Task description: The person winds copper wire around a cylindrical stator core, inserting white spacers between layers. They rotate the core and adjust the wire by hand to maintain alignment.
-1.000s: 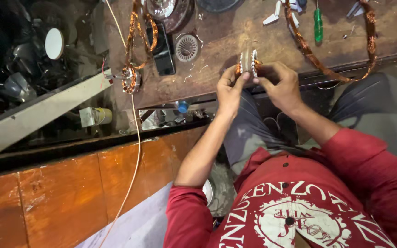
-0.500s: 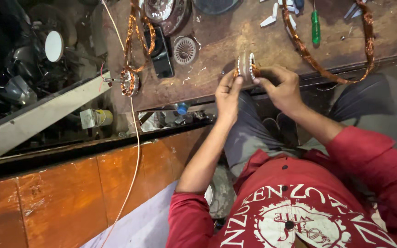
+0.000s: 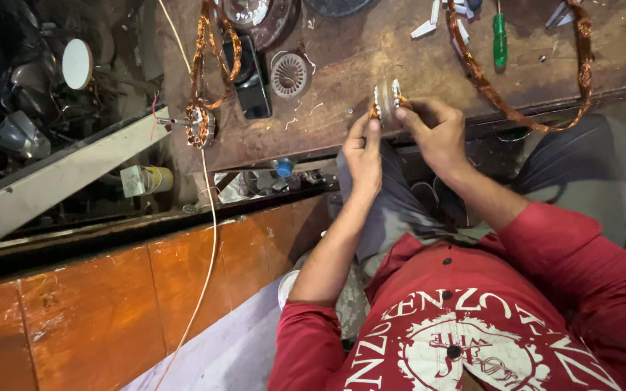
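Left hand [image 3: 364,153] and right hand [image 3: 437,132] both pinching small wound stator [image 3: 387,101], held at near edge of counter [image 3: 371,51]. Green screwdriver [image 3: 500,40] far right; black phone [image 3: 253,87] left.

Both forearms reach forward, red sleeves pushed up. The left hand [image 3: 364,153] and right hand [image 3: 436,134] meet close together, fingers [image 3: 373,132] curled inward, thumbs extended toward each other.
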